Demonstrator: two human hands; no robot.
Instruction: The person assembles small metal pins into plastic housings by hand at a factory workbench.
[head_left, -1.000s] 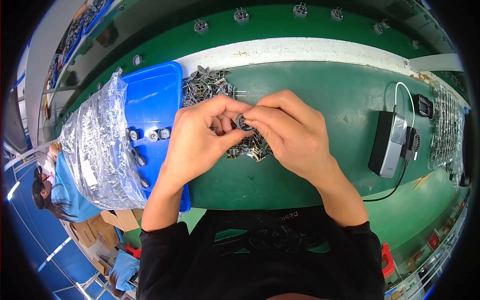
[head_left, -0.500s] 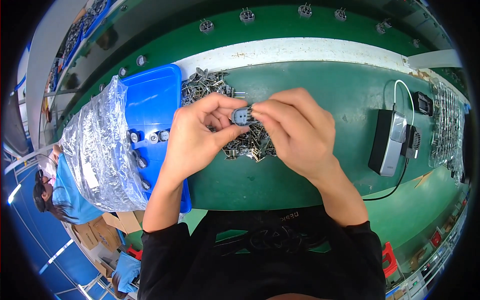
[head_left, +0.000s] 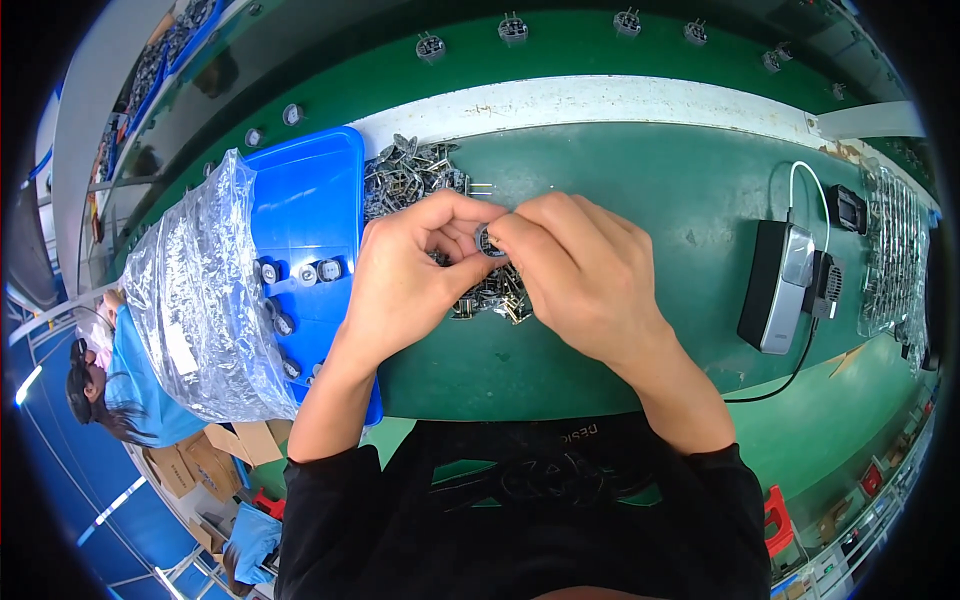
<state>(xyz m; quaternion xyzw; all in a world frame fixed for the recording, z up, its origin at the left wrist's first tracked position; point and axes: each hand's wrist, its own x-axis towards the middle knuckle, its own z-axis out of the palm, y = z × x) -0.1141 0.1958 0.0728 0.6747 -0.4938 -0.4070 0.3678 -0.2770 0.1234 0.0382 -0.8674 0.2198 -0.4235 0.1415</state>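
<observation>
A small round grey plug housing (head_left: pixel 483 241) is held between the thumb and fingers of my left hand (head_left: pixel 405 280), its open side turned toward the right. My right hand (head_left: pixel 590 270) is closed, with its thumb and fingertips pinched together right at that open side. Whatever lies between those fingertips is hidden. Beneath and behind both hands spreads a heap of dark plug inserts with metal pins (head_left: pixel 415 175) on the green table (head_left: pixel 640 350).
At the left stands a blue tray (head_left: pixel 310 190) with several round grey housings and a clear plastic bag (head_left: pixel 190 290). Beyond the white ledge (head_left: pixel 600 100), plug parts sit on a green belt (head_left: pixel 570 60). A black-and-silver device (head_left: pixel 775 290) with cables stands at right.
My right hand has moved slightly left, its fingertips now against the housing, which has turned. The dark piece seen at those fingers earlier is now hidden. Parts on the belt have shifted right.
</observation>
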